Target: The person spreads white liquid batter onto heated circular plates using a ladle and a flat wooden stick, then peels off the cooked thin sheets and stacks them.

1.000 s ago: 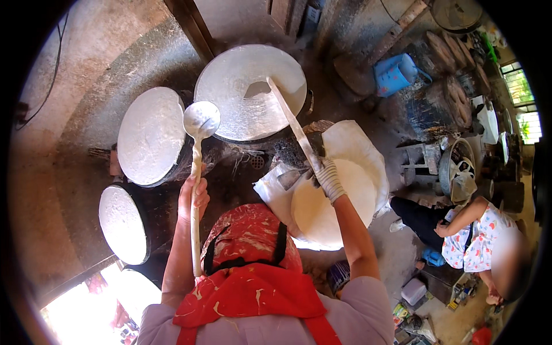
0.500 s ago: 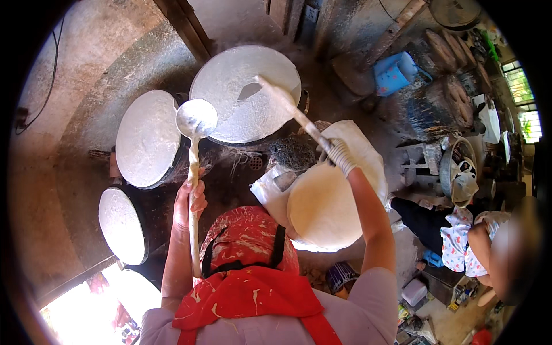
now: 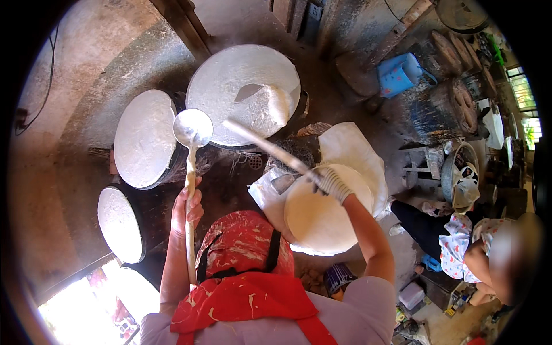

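My left hand (image 3: 187, 210) is wrapped around the long handle of a metal ladle (image 3: 192, 127), its pale-coated bowl raised between the round pans. In my right hand (image 3: 326, 183), which has a pale ribbed glove, is a long wooden stick (image 3: 267, 150). The stick slants toward the near edge of the largest round pan (image 3: 230, 75), its tip over the white surface. On that pan lies a thin pale sheet (image 3: 278, 106), its right part bunched up beside a bare grey patch. Below my right hand is a round, cream-coloured padded top (image 3: 322, 215).
Two smaller white-topped round pans (image 3: 144, 138) (image 3: 119, 224) stand at the left. Pale cloth (image 3: 356, 152) drapes behind the padded top. A blue bucket (image 3: 398, 75) sits at the far right, and a metal basin (image 3: 454, 181) nearer. A person (image 3: 460, 253) is at the right.
The stick's tip has swung left and nearer, from the bare patch to the pan's near edge. My right hand has lowered slightly. The sheet's bunched part now shows; the ladle stays nearly still.
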### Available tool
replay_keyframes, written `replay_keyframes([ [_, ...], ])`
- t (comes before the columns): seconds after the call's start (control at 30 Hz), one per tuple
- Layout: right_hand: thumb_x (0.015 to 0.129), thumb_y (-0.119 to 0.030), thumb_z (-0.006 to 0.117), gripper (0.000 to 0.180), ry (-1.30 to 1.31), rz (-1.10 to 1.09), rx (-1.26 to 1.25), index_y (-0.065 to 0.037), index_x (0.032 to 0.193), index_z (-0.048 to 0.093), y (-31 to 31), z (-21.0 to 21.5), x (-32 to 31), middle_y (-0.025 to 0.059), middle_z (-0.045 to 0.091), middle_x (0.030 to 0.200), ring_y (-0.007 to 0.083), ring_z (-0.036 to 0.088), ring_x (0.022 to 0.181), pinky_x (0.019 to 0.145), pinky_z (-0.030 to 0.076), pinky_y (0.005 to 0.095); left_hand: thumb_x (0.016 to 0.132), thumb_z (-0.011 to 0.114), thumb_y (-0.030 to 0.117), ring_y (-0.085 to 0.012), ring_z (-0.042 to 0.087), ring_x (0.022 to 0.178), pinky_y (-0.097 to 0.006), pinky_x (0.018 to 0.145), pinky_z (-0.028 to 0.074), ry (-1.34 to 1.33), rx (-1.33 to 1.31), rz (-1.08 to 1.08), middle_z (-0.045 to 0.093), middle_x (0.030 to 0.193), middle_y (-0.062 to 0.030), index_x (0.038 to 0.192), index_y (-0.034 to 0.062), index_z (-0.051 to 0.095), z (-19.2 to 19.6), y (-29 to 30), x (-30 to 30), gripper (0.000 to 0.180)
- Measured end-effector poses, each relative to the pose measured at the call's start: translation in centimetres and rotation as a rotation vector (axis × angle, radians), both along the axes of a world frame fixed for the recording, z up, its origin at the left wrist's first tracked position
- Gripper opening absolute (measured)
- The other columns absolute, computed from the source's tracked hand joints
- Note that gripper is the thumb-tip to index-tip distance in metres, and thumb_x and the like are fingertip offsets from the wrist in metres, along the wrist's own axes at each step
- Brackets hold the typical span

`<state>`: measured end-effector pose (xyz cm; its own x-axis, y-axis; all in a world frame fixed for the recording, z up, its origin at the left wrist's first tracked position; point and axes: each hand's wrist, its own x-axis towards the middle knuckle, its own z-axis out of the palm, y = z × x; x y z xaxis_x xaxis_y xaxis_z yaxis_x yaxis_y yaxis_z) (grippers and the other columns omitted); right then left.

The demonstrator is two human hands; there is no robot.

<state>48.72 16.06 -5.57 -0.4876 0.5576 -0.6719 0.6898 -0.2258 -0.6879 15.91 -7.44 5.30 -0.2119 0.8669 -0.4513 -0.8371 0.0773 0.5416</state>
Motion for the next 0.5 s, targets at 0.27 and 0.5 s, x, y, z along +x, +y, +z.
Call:
replay_keyframes([
  [0.27, 0.091, -0.037, 0.051, 0.039, 0.068, 0.021, 0.105, -0.002, 0.08, 0.066, 4.8, 6.7, -1.4, 0.0057, 0.059, 0.055, 0.0097, 0.048, 0.038, 0.037, 0.038, 0.0248, 0.092, 0.048, 0.023, -0.0047, 0.029, 0.036, -0.016, 0.033, 0.029, -0.033, -0.004, -0.005, 0.041, 0.065, -0.0002, 0.126, 0.0006, 0.042, -0.4, 0.5, 0.0, 0.041],
  [0.5, 0.088, -0.051, 0.05, 0.049, 0.093, -0.164, -0.053, -0.004, 0.084, 0.063, 5.9, -0.4, 2.7, 0.0036, 0.057, 0.054, 0.01, 0.046, 0.038, 0.036, 0.036, 0.0256, 0.093, 0.046, 0.024, -0.0045, 0.029, 0.036, -0.017, 0.034, 0.029, -0.02, -0.021, 0.026, 0.041, 0.065, 0.0002, 0.127, 0.0001, 0.041, -0.4, 0.4, 0.2, 0.042],
])
